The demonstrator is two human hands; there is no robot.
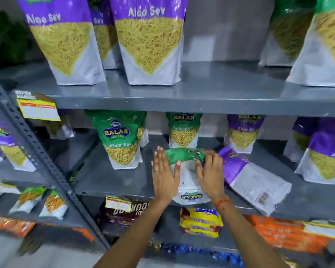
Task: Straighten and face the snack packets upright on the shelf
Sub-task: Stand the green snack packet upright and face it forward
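Observation:
A green and white snack packet (188,172) lies flat on the middle grey shelf (112,178), its green top folded up. My left hand (165,174) rests against its left side, fingers straight. My right hand (210,174) is on its right side, fingers curled over the green top edge. Beside it on the right a purple and white packet (251,180) lies flat and askew. Upright green packets stand to the left (120,138) and behind (184,130). Upright purple packets stand at the back right (243,132) and far right (325,157).
The upper shelf (211,93) holds large upright purple packets (149,41) and green ones (329,41). A yellow price tag (38,108) hangs from its edge. Below are biscuit packs (200,222) and orange packs (290,234). A perforated grey upright (37,149) divides off the left bay.

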